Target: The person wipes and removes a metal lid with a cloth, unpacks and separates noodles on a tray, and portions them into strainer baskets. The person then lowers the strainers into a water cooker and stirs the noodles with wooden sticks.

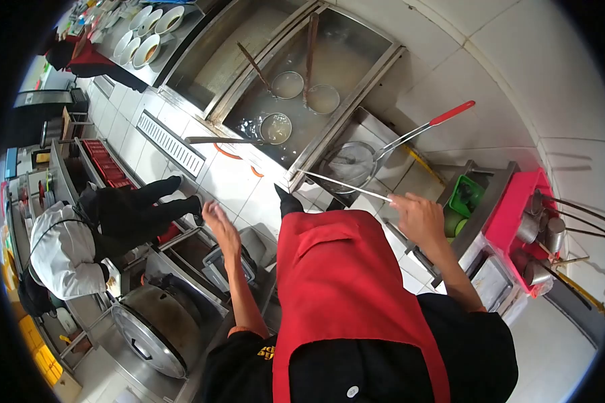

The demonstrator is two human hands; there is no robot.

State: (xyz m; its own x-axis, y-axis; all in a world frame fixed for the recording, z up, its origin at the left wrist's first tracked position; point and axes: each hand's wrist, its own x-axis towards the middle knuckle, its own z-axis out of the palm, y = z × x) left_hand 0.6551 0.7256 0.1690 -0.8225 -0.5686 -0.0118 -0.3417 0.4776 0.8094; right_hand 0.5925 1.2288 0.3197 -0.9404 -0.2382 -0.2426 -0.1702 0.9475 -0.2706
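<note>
My right hand (420, 220) is closed round one end of long, pale chopsticks (346, 185); whether one or two sticks, I cannot make out. Their far tip points left, near the front edge of a steel noodle boiler (346, 124). Cloudy water fills the boiler, and several round strainer baskets (275, 127) with long handles sit in it. Beside it, below the chopsticks, is a wire skimmer (349, 164) with a red handle. My left hand (222, 228) is raised in the air, fingers stretched out, holding nothing.
A pink bin (517, 208) with metal cups and long-handled tools stands at right, near a green basket (465, 196). At lower left is a big lidded pot (156, 336). A co-worker in white (64, 248) stands left; another person (87, 57) is farther back, by white bowls (148, 50).
</note>
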